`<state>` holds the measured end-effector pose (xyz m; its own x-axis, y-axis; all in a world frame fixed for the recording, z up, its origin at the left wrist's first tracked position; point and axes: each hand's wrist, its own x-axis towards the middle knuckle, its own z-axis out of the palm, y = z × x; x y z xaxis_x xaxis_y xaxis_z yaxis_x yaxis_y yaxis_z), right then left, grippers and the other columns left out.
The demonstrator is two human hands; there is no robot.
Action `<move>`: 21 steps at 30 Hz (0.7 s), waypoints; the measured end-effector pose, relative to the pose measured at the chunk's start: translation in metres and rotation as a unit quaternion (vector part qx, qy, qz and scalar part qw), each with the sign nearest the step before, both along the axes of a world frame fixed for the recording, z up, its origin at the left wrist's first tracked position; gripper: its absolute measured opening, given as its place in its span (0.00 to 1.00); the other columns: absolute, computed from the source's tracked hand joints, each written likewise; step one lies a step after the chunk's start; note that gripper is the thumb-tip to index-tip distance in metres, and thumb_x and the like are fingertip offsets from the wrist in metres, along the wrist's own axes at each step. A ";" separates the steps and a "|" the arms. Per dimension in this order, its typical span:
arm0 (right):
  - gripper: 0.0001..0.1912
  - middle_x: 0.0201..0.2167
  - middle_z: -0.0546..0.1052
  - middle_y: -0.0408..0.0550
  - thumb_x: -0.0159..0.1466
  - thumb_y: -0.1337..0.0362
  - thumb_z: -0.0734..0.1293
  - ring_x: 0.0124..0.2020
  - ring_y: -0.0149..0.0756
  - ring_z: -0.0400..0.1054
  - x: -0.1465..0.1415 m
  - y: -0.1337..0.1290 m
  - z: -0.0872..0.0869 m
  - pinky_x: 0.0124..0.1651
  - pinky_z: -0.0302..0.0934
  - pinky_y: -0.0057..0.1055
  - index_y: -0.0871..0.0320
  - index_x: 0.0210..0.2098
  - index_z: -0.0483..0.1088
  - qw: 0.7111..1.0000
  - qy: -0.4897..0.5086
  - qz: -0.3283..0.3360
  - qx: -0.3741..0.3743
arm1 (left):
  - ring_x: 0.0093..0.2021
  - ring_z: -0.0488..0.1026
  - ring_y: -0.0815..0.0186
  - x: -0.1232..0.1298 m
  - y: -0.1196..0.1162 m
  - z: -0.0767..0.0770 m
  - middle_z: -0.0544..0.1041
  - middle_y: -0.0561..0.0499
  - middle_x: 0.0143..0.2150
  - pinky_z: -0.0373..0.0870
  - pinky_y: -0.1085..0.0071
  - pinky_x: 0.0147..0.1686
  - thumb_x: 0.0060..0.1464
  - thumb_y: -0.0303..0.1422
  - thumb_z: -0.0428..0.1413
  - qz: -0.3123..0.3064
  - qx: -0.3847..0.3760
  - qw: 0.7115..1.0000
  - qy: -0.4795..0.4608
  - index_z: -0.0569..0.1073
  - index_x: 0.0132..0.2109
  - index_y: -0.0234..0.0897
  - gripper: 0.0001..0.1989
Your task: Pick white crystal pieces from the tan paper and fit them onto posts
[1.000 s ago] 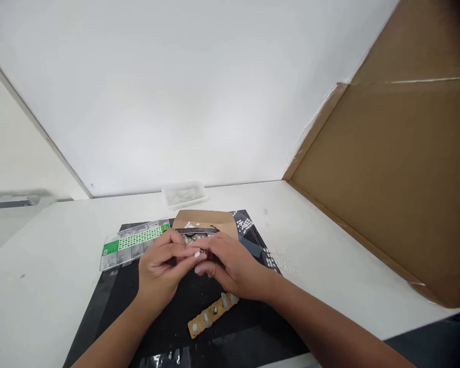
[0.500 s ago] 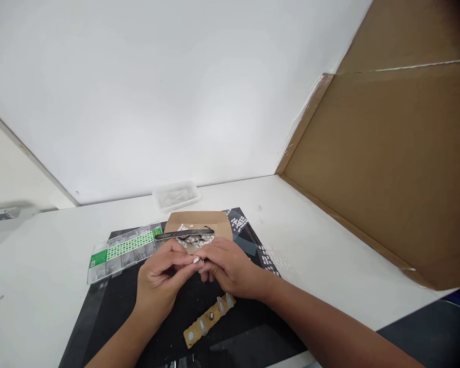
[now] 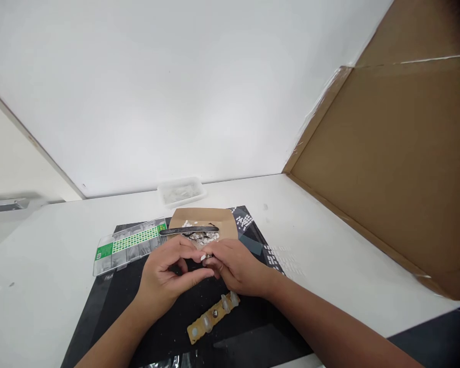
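Over the black mat, my right hand (image 3: 233, 268) pinches a small white piece (image 3: 203, 257). Its other fingers curl underneath, hiding part of what it holds. My left hand (image 3: 168, 263) meets it from the left: the index fingertip touches beside the white piece, while the thumb stretches out below with a gap between them. Just behind the hands, a dark nail file (image 3: 189, 231) lies across a brown cardboard tray (image 3: 205, 213) holding many small white bits. Nearer me, a yellowish strip (image 3: 199, 331) carries several clear nail tips (image 3: 225, 303).
A clear compartment box (image 3: 130, 245) with a green label lies left of the tray. Behind stands a white plastic tub (image 3: 182, 192) with translucent pieces. White tabs (image 3: 283, 258) on a sheet lie at the right. A cardboard panel (image 3: 387, 168) rises on the right.
My left thumb has moved away from the index finger, opening the pinch. My right hand keeps its grip near the white piece. The whole view has shifted slightly.
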<state>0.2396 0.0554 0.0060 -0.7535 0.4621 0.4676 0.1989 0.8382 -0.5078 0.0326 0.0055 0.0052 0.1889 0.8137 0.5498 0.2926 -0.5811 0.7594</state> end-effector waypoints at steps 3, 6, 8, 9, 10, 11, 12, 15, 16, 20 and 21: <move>0.13 0.35 0.76 0.47 0.75 0.61 0.51 0.32 0.34 0.68 -0.001 -0.003 0.001 0.38 0.61 0.31 0.56 0.46 0.64 1.000 -0.005 -0.007 -0.013 | 0.27 0.69 0.74 0.000 -0.002 -0.001 0.76 0.48 0.41 0.70 0.76 0.22 0.51 0.28 0.68 0.001 0.005 1.000 0.005 0.78 0.46 0.41 0.15; 0.13 0.36 0.76 0.49 0.75 0.60 0.51 0.34 0.36 0.69 -0.002 -0.006 0.000 0.39 0.61 0.32 0.56 0.45 0.64 0.999 -0.020 -0.030 0.004 | 0.27 0.70 0.74 0.003 -0.005 0.001 0.75 0.48 0.41 0.71 0.77 0.23 0.54 0.26 0.65 -0.001 0.014 1.000 -0.008 0.77 0.46 0.40 0.12; 0.13 0.37 0.77 0.50 0.75 0.60 0.51 0.35 0.37 0.70 -0.002 -0.008 -0.001 0.39 0.61 0.33 0.57 0.46 0.64 0.998 -0.031 -0.044 0.018 | 0.31 0.72 0.71 0.005 -0.007 0.003 0.75 0.48 0.41 0.72 0.77 0.24 0.56 0.25 0.63 -0.004 0.019 1.000 -0.015 0.77 0.46 0.40 0.11; 0.13 0.37 0.77 0.50 0.75 0.61 0.51 0.35 0.37 0.71 -0.002 -0.009 -0.001 0.39 0.61 0.33 0.57 0.47 0.64 0.998 -0.034 -0.048 0.023 | 0.33 0.73 0.69 0.006 -0.008 0.004 0.75 0.47 0.40 0.72 0.77 0.24 0.57 0.25 0.61 -0.010 0.016 1.000 -0.018 0.77 0.47 0.40 0.11; 0.13 0.37 0.78 0.50 0.75 0.61 0.51 0.34 0.37 0.71 -0.002 -0.009 0.000 0.38 0.60 0.33 0.57 0.47 0.64 0.998 -0.037 -0.050 0.027 | 0.36 0.74 0.67 0.006 -0.008 0.005 0.75 0.46 0.40 0.73 0.77 0.24 0.58 0.25 0.60 -0.018 0.010 1.000 -0.022 0.77 0.47 0.40 0.11; 0.12 0.36 0.78 0.49 0.74 0.62 0.51 0.34 0.37 0.71 -0.001 -0.010 0.000 0.37 0.60 0.33 0.57 0.46 0.64 0.997 -0.039 -0.052 0.031 | 0.37 0.74 0.66 0.006 -0.009 0.005 0.75 0.46 0.40 0.73 0.77 0.24 0.59 0.25 0.59 -0.025 0.000 0.999 -0.026 0.76 0.48 0.40 0.11; 0.12 0.36 0.78 0.49 0.74 0.62 0.52 0.32 0.37 0.70 -0.001 -0.010 0.001 0.36 0.59 0.33 0.57 0.46 0.64 0.997 -0.041 -0.054 0.036 | 0.38 0.74 0.66 0.006 -0.009 0.005 0.75 0.46 0.41 0.73 0.77 0.24 0.59 0.25 0.59 -0.030 -0.011 0.999 -0.032 0.76 0.49 0.40 0.12; 0.11 0.33 0.77 0.47 0.74 0.62 0.52 0.30 0.37 0.69 0.000 -0.011 0.002 0.34 0.57 0.33 0.56 0.45 0.64 0.996 -0.042 -0.064 0.049 | 0.37 0.74 0.67 0.005 -0.009 0.004 0.74 0.47 0.43 0.73 0.78 0.23 0.59 0.24 0.58 -0.022 -0.032 0.998 -0.050 0.74 0.49 0.41 0.12; 0.11 0.33 0.77 0.47 0.73 0.62 0.52 0.30 0.37 0.69 0.000 -0.011 0.001 0.34 0.57 0.33 0.56 0.45 0.64 0.995 -0.045 -0.067 0.051 | 0.37 0.74 0.67 0.005 -0.009 0.003 0.74 0.47 0.43 0.73 0.78 0.23 0.59 0.24 0.59 -0.018 -0.031 0.998 -0.053 0.74 0.49 0.41 0.12; 0.11 0.32 0.78 0.48 0.73 0.62 0.53 0.30 0.38 0.70 0.000 -0.010 -0.001 0.33 0.55 0.33 0.57 0.44 0.65 0.994 -0.060 -0.072 0.062 | 0.35 0.74 0.69 0.005 -0.009 0.001 0.74 0.48 0.43 0.72 0.79 0.22 0.59 0.23 0.58 -0.014 -0.019 0.999 -0.043 0.76 0.48 0.42 0.12; 0.12 0.32 0.78 0.48 0.73 0.62 0.53 0.30 0.38 0.70 0.000 -0.009 -0.001 0.33 0.55 0.32 0.57 0.44 0.65 0.993 -0.060 -0.074 0.066 | 0.34 0.74 0.70 0.005 -0.009 0.001 0.74 0.48 0.43 0.72 0.79 0.21 0.59 0.23 0.58 -0.012 -0.021 0.999 -0.038 0.76 0.48 0.42 0.12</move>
